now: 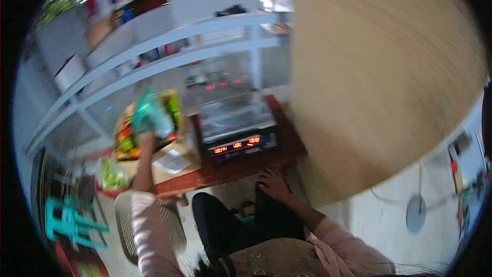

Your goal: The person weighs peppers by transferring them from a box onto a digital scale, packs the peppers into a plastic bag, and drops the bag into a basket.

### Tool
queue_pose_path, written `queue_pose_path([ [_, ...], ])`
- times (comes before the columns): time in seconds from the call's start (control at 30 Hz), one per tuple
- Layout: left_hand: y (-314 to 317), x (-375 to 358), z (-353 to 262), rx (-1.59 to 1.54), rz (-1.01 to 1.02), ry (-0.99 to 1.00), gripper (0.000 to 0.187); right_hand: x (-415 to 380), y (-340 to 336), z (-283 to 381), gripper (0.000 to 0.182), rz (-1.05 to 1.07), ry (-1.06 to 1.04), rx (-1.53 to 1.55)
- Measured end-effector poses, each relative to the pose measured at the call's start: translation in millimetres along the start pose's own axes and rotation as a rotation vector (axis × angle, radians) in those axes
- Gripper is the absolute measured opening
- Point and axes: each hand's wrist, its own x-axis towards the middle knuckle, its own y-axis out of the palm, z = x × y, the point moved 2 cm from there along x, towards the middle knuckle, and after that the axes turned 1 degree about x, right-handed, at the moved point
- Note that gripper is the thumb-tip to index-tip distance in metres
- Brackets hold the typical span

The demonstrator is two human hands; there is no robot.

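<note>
My left hand reaches forward over a basket of produce, closed on a thin green plastic bag that partly hides its fingers. Red, orange and green fruits or vegetables lie around the bag. My right hand rests by my knee, close to the front edge of the wooden table, its fingers spread and nothing in them. Between the two arms, further forward, stands a digital weighing scale with lit red figures and a clear cover over its platform.
A white paper lies beside the basket. Left of the table are a red container of pale green produce, a woven chair and turquoise stools. A large wooden panel fills the right; a pale railing runs behind.
</note>
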Motion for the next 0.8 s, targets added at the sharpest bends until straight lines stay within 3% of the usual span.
queue_pose_path([
  [0.1, 13, 29, 35, -0.488, -0.051, -0.032, 0.039, -6, 6, 10, 0.035, -0.003, 0.053, 0.007],
  [0.23, 33, 34, 77, -1.440, 0.023, -0.318, 0.040, -9, 29, -4, 0.034, -0.037, 0.051, -0.055],
  [0.3, 38, 31, 86, -1.630, 0.056, -0.391, 0.040, -16, 11, 4, 0.034, -0.041, 0.074, -0.075],
  [0.33, 30, 30, 87, -1.598, 0.046, -0.363, 0.039, -11, 3, 8, 0.035, -0.041, 0.070, -0.078],
  [0.43, 7, 30, 81, -1.245, -0.009, -0.139, 0.037, 18, 4, 1, 0.038, 0.061, 0.073, 0.540],
  [0.5, -18, 18, 79, -1.001, -0.046, -0.037, 0.036, 62, -20, 38, 0.030, 0.039, 0.149, 0.772],
  [0.57, -36, 14, 67, -0.824, -0.035, 0.049, 0.035, 103, -57, 78, 0.037, -0.045, -0.205, 0.939],
  [0.63, -47, 15, 58, -0.734, 0.004, 0.110, 0.035, 125, -100, 131, 0.041, -0.094, -0.232, 1.153],
  [0.73, -46, 15, 64, -0.766, -0.027, 0.186, 0.034, 143, -89, 161, 0.046, -0.048, -0.252, 1.114],
  [0.8, -28, 20, 74, -0.866, -0.249, 0.311, 0.034, 133, -64, 164, 0.044, 0.100, -0.284, 0.976],
])
